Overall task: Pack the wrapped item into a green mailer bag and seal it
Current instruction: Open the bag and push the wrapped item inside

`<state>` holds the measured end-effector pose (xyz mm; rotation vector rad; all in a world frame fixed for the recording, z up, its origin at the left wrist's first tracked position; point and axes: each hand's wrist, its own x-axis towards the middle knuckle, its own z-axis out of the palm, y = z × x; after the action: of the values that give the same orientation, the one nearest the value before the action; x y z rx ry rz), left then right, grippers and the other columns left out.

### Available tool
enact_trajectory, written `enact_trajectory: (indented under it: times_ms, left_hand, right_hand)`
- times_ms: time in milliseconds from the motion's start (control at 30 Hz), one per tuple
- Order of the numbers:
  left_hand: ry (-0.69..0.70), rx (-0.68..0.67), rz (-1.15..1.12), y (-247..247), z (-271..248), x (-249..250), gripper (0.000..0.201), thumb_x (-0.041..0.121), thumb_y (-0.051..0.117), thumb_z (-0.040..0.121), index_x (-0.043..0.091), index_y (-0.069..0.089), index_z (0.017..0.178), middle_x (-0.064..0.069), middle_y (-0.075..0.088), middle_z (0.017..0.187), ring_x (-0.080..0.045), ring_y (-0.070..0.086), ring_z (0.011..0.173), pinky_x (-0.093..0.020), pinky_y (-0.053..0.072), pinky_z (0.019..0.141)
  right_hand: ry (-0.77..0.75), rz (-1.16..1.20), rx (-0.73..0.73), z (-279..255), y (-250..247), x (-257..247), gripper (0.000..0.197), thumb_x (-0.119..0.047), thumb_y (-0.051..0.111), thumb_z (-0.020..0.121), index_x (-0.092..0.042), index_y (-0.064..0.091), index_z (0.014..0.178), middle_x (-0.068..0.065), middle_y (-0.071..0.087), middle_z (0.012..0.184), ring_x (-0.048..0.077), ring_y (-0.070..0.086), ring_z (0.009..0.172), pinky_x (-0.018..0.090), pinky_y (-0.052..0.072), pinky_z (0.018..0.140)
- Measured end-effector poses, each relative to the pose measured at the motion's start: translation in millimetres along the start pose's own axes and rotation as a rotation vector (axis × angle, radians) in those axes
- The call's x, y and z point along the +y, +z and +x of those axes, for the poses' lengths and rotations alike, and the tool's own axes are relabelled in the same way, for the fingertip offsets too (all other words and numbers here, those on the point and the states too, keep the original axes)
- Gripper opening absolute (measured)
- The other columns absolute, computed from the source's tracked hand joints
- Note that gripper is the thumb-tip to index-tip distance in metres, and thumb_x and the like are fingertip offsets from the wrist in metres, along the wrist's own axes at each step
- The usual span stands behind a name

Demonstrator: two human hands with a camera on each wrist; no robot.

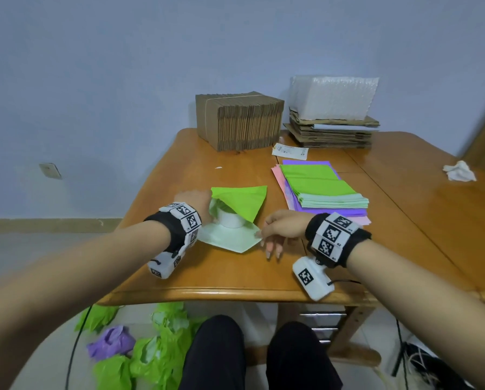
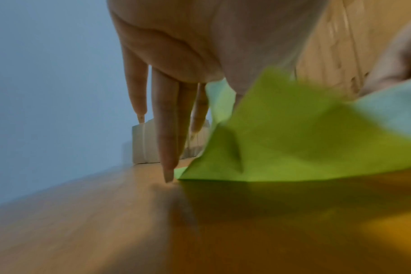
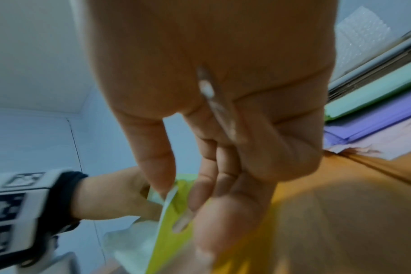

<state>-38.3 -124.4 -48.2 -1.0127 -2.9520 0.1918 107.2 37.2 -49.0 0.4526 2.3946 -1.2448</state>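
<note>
On the near part of the table (image 1: 235, 277) the right hand (image 1: 282, 226) pinches the near corner of the mailer (image 1: 241, 204) between thumb and forefinger, its other fingers hanging loose toward the wood; the right wrist view shows that thin edge caught at the fingertips. Just left of it the left hand (image 1: 193, 199) is at the bag's mouth: in the left wrist view its fingers (image 2: 167, 129) run straight down with one tip on the table beside the green film, but whether the thumb grips the film I cannot tell. The item (image 1: 231, 220), a short white cylinder, sits in the open mouth, half under the bright green upper layer and resting on the pale mint inner flap. The mailer looks like thin, slick, limp plastic film that creases and collapses at once, so it probably wants holding at the mouth edges, one hand each side; the item seems light and fairly firm and should slide in easily. Farther back to the right lies a flat stack of mailers (image 1: 320, 190), green over purple and pink, then a strapped block of cardboard (image 1: 238, 119) and a wad of bubble wrap (image 1: 331, 97) on flattened boxes.
</note>
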Motion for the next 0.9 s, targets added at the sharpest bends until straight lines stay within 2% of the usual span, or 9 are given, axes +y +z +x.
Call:
enact_trajectory:
  times_ms: [133, 200, 267, 367, 467, 567, 667, 767, 900]
  left_hand:
    - [0.096, -0.03, 0.022, -2, -21, 8, 0.063, 0.054, 0.061, 0.076, 0.019, 0.049, 0.128, -0.004, 0.066, 0.111, -0.028, 0.064, 0.1, -0.033, 0.05, 0.077]
    - [0.121, 0.011, 0.074, -6, -34, 10, 0.071, 0.056, 0.062, 0.077, 0.016, 0.043, 0.133, -0.006, 0.059, 0.123, -0.028, 0.06, 0.111, -0.035, 0.047, 0.082]
    - [0.146, 0.137, 0.144, -13, -46, 13, 0.066, 0.051, 0.062, 0.08, 0.012, 0.043, 0.13, -0.008, 0.051, 0.128, -0.028, 0.053, 0.117, -0.037, 0.045, 0.086]
    - [0.245, 0.296, 0.169, -24, -55, 19, 0.047, 0.044, 0.057, 0.086, 0.012, 0.049, 0.119, -0.007, 0.051, 0.122, -0.027, 0.05, 0.114, -0.034, 0.04, 0.086]
    - [0.312, 0.051, -0.063, -28, -52, 26, 0.034, 0.042, 0.057, 0.089, 0.014, 0.061, 0.107, -0.004, 0.065, 0.11, -0.025, 0.061, 0.104, -0.032, 0.043, 0.076]
    - [0.326, -0.223, -0.255, -24, -44, 40, 0.033, 0.04, 0.062, 0.087, 0.011, 0.067, 0.102, -0.004, 0.073, 0.103, -0.021, 0.066, 0.095, -0.029, 0.048, 0.079]
    - [0.319, -0.213, -0.297, -11, -34, 52, 0.019, 0.038, 0.063, 0.086, 0.019, 0.063, 0.086, -0.004, 0.075, 0.095, -0.022, 0.068, 0.091, -0.034, 0.053, 0.082]
    - [0.297, -0.192, -0.352, -1, -29, 60, 0.027, 0.048, 0.066, 0.08, 0.021, 0.06, 0.079, -0.003, 0.075, 0.088, -0.022, 0.071, 0.089, -0.038, 0.056, 0.084]
    - [0.318, -0.163, -0.272, 0, -31, 69, 0.044, 0.058, 0.064, 0.077, 0.016, 0.059, 0.089, -0.005, 0.07, 0.088, -0.024, 0.066, 0.086, -0.035, 0.051, 0.076]
  right_hand:
    - [0.054, -0.066, 0.065, -13, -6, -3, 0.039, -0.045, 0.057, 0.086, -0.007, 0.064, 0.085, 0.021, 0.074, 0.091, 0.02, 0.066, 0.053, 0.017, 0.037, 0.04]
    - [0.053, -0.081, 0.107, -12, -5, -9, 0.05, -0.057, 0.059, 0.082, -0.007, 0.063, 0.082, 0.015, 0.076, 0.079, 0.02, 0.066, 0.051, 0.019, 0.047, 0.046]
    - [0.046, -0.112, 0.143, -6, 0, -17, 0.049, -0.057, 0.06, 0.081, -0.008, 0.061, 0.075, 0.008, 0.072, 0.064, 0.017, 0.065, 0.045, 0.017, 0.047, 0.041]
    - [0.046, -0.15, 0.189, 8, 8, -20, 0.041, -0.042, 0.061, 0.086, -0.002, 0.062, 0.074, 0.017, 0.073, 0.072, 0.026, 0.07, 0.057, 0.025, 0.056, 0.052]
    - [0.0, -0.057, 0.193, 15, 8, -14, 0.032, -0.023, 0.055, 0.093, -0.004, 0.056, 0.067, 0.017, 0.07, 0.07, 0.019, 0.067, 0.047, 0.017, 0.043, 0.036]
    - [-0.03, 0.088, 0.164, 12, 5, -5, 0.029, -0.02, 0.055, 0.094, -0.006, 0.051, 0.069, 0.008, 0.069, 0.056, 0.013, 0.067, 0.044, 0.019, 0.039, 0.035]
    - [-0.039, 0.254, 0.174, 9, 1, 5, 0.026, -0.016, 0.056, 0.094, -0.004, 0.052, 0.071, 0.012, 0.064, 0.053, 0.012, 0.067, 0.044, 0.019, 0.043, 0.034]
    - [-0.038, 0.378, 0.17, 9, 0, 13, 0.026, -0.014, 0.056, 0.093, -0.005, 0.053, 0.069, 0.008, 0.059, 0.049, 0.011, 0.059, 0.036, 0.02, 0.048, 0.036]
    - [-0.075, 0.439, 0.185, 11, 1, 19, 0.032, -0.014, 0.054, 0.094, -0.007, 0.049, 0.064, 0.0, 0.051, 0.039, 0.008, 0.048, 0.029, 0.016, 0.044, 0.033]
